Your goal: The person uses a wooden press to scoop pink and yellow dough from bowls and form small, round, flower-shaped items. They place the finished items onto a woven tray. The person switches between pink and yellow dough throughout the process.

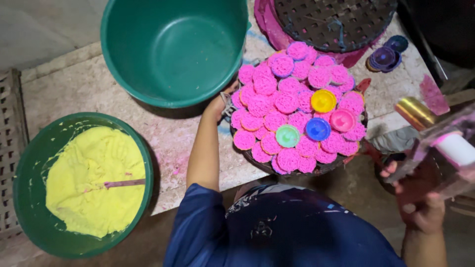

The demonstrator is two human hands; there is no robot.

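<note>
Head view: left hand (217,105) grips the rim of a round tray (316,169) heaped with pink moulded discs (287,103), tray sitting on the worktop (168,143). Right hand (420,198) clenched around a clear pink-smeared tool (445,148), well off to the tray's right. Basin of yellow powder (94,180) sits left; empty green tub (174,49) above.

This looks like a small workshop for moulding coloured powder, perhaps outdoors or on a floor. A powder-stained stone slab (163,143) fills mid-frame. At lower left sits a tub (29,198) of yellow powder (94,178). At centre right a tray (316,169) holds pink cakes (277,106) and coloured moulds (316,129).
</note>
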